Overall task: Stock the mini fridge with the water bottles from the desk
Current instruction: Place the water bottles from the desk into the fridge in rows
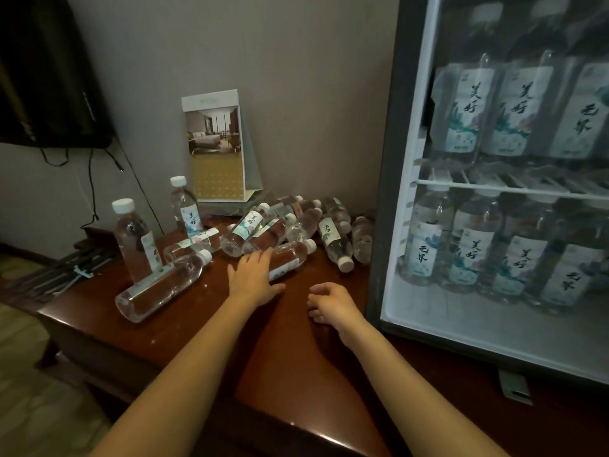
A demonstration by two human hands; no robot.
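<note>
Your left hand (253, 275) lies over the base end of 1 bottle (291, 257) that is on its side, with its cap pointing away and to the right. The fingers are fairly straight across it and the thumb is out on the desk (296, 357), so this is a touch, not yet a grasp.

To do the pick well, curl the fingers over the far side and bring the thumb under the near side at the labelled middle. The bottle is round and smooth and will likely roll if you only press down. Lift it straight up, because its far side sits just beside the heap of bottles (296, 222) beyond your fingertips, and dragging it could set those rolling.

Your right hand (333, 305) is loosely curled and holds nothing. It is just right of the left hand and near the bottle's cap end, so it could steady the cap.

The fridge (389, 192) stands just right of your right hand, and both its shelves look crowded. I cannot tell whether its glass front is open, so check before you carry the bottle over.
</note>
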